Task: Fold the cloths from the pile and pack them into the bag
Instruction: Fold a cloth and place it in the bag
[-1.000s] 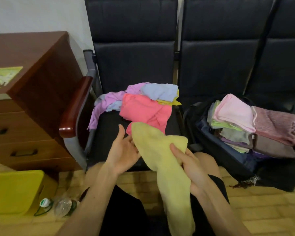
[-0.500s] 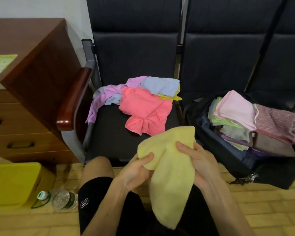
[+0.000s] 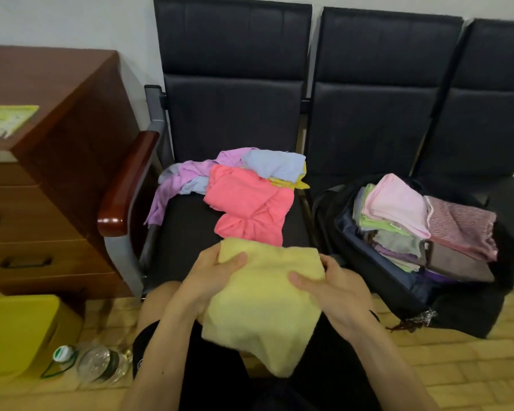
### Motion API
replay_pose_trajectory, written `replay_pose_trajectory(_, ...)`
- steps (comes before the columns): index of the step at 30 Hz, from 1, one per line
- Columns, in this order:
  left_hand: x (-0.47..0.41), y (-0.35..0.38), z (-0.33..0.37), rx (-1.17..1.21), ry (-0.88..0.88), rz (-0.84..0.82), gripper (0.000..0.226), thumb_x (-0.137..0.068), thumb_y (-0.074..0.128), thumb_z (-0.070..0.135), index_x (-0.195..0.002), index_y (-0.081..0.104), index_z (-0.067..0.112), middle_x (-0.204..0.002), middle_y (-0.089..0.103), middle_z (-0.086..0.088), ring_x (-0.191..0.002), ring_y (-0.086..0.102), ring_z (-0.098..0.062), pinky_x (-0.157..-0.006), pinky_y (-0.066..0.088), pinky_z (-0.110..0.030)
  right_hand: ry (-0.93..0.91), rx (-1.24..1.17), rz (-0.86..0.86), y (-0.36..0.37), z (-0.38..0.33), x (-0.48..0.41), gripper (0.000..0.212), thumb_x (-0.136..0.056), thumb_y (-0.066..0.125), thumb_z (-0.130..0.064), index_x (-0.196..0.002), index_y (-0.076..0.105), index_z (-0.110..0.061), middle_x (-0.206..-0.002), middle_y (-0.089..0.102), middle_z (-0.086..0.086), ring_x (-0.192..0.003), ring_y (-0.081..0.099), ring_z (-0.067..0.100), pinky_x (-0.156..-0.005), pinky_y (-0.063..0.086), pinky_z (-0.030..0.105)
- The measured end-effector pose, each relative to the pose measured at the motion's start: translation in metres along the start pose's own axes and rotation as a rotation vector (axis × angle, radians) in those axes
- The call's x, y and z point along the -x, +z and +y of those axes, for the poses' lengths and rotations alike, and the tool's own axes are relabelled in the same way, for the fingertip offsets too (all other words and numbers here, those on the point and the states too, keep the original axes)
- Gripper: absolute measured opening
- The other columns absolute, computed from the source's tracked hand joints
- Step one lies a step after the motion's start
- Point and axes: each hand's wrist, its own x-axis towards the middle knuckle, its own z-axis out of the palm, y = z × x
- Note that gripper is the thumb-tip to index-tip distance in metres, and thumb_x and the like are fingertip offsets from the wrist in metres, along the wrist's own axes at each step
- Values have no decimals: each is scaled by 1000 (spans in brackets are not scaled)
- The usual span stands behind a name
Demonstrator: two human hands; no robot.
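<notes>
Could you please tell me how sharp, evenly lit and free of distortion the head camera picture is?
Head view: soft, even indoor light with no hard shadows or glare; wide-angle bending shows in the chair backs leaning outward; the yellow cloth and both hands, left and right, look slightly soft; the bottle at the lower left is blurred; the bag interior is dark.

Office waiting area: joined black chairs (image 3: 377,93) beside wooden drawer cabinet (image 3: 42,209).

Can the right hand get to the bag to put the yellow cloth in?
Probably yes. The right hand holds the yellow cloth together with the left hand, and the open bag sits just beside it on that side, with nothing between.
</notes>
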Motion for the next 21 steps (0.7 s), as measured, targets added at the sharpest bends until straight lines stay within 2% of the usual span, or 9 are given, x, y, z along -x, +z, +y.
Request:
replay_pose_trajectory(1, 0, -2, 2, 87, -51, 0, 25, -90, 73, 25, -112, 67, 16, -102, 75, -1, -96, 72, -19, -83, 59, -34, -6, -32, 25, 1, -2, -2, 61, -82, 77, -4, -133, 46, -15, -99, 67, 0, -68, 70, 0, -55, 53, 14)
replay_pose_trajectory(3, 1, -3, 9, 198, -100, 34, 40, -88, 74, 29, -122, 58, 15, -114, 69, -3, -102, 69, -19, -85, 57, -33, -26, -12, -21, 3, -10, -4, 67, -82, 79, -13, -135, 41, -29, -108, 62, -1, -86, 70, 8, -71, 59, 23)
replay_pose_trajectory(6, 3, -7, 19, 288, -7, 81, 64, -82, 78, 25, -136, 42, 25, -121, 65, -7, -98, 69, -17, -74, 55, -28, -124, 215, -130, 4, -31, -4, 58, -79, 82, -18, -126, 54, -38, -116, 64, 17, -100, 68, 32, -91, 55, 51)
replay_pose_trajectory(9, 6, -21, 33, 295, 116, -56, 87, -65, 87, 21, -140, 45, 29, -103, 72, -13, -84, 72, -19, -69, 58, -30, -283, 389, -215, 0, -55, -7, 49, -79, 81, -13, -120, 63, -33, -119, 65, 12, -105, 66, 26, -94, 53, 44)
replay_pose_trajectory(13, 19, -42, 63, 152, 293, -272, 66, -63, 88, 6, -123, 66, 25, -107, 73, 0, -100, 69, -18, -84, 58, -29, -326, 478, -309, -2, -79, -9, 48, -81, 80, -14, -125, 65, -28, -122, 66, -6, -111, 64, 14, -99, 52, 42)
replay_pose_trajectory(16, 18, -55, 87, -94, 329, -274, 69, -59, 91, 8, -120, 69, 30, -119, 71, 3, -113, 66, -19, -94, 56, -37, -429, 616, -302, 2, -96, -11, 64, -76, 85, -19, -134, 59, -26, -130, 59, -12, -120, 57, 9, -105, 48, 39)
replay_pose_trajectory(18, 15, -59, 101, -278, 346, -244, 65, -62, 92, 6, -117, 71, 34, -119, 71, 2, -112, 66, -21, -95, 56, -42, -499, 728, -278, 7, -105, -12, 70, -74, 86, -23, -136, 57, -27, -136, 56, -9, -125, 53, 9, -104, 47, 34)
replay_pose_trajectory(20, 12, -60, 114, -439, 370, -218, 58, -71, 85, -1, -117, 71, 32, -106, 74, 8, -99, 71, -11, -88, 59, -36, -552, 837, -242, 10, -111, -12, 72, -74, 86, -27, -139, 54, -29, -140, 53, -7, -125, 52, 9, -98, 47, 26)
replay_pose_trajectory(21, 12, -59, 122, -508, 389, -211, 55, -74, 82, -1, -117, 70, 30, -95, 75, 14, -87, 71, -3, -78, 60, -26, -576, 885, -222, 11, -114, -12, 72, -74, 85, -28, -139, 53, -30, -141, 53, -8, -125, 51, 8, -95, 46, 24)
